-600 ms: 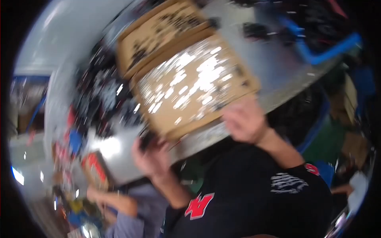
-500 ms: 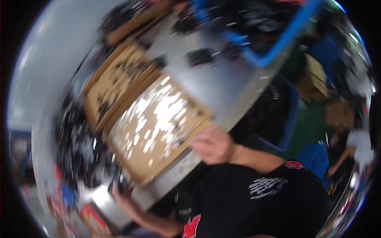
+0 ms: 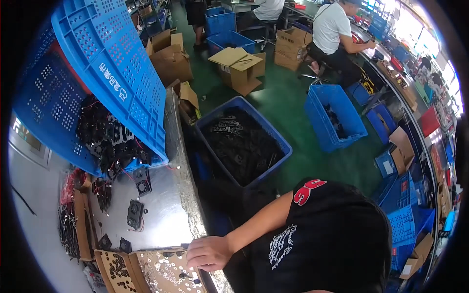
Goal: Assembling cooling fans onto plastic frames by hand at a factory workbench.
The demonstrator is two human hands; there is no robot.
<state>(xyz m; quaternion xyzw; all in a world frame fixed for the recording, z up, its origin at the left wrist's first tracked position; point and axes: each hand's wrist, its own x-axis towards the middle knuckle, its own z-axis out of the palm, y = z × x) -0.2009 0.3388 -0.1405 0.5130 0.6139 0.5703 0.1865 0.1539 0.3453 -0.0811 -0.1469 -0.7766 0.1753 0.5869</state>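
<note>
Our right hand (image 3: 210, 253) curled at the cardboard tray (image 3: 138, 278) on the bench (image 3: 168, 207); we couldn't tell whether it gripped. Our left hand was unseen. Many rings (image 3: 164, 268) lay loose inside: much seemed left.

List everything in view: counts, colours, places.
Flat metal tabletop: one, silvery, left.
Shallow cardboard box: one, brown, bottom left.
Flat shiny rings: many, pale, in the box.
Perforated plastic crates: at least two, blue, upper left.
Square fan-like units: many, black, in crates and on tabletop.
Wide rectangular plastic tub: one, blue, centre floor.
Deep plastic bins: several, blue, right and top.
Open cardboard cartons: several, brown, floor.
People: at least three, white or dark clothing, top.
Fabric shirt: one, black, lower right.
Right hand: one, bare, at the box's right edge.
</note>
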